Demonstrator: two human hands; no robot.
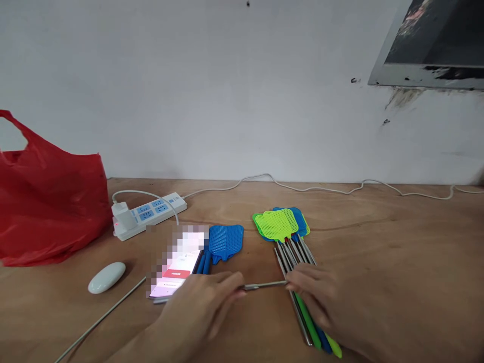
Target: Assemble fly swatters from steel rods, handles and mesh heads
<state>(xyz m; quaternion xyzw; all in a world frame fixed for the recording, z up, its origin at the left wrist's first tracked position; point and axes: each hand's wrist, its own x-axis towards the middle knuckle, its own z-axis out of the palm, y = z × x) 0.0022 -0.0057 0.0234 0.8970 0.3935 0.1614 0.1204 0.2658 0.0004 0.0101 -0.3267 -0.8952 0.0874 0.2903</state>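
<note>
A thin metal telescopic rod [266, 285] stretches level between my two hands above the table. My left hand [206, 300] is closed on its left end, and my right hand [312, 290] pinches the right end. Under and beside my right hand lies a pile of fly swatters [278, 225] with yellow-green, green and blue mesh heads, metal shafts and coloured grips. A blue fly swatter head [226, 242] rests just beyond my left hand, with blue handles [204, 262] beside it. My fingers cover both ends of the rod.
A lit phone [176, 275], partly blurred out, lies by my left hand. Behind it is a white power strip [151, 214] with a plugged-in charger. A white oval object [107, 278] and a red plastic bag [53, 201] are at left. A cable [313, 188] runs along the wall.
</note>
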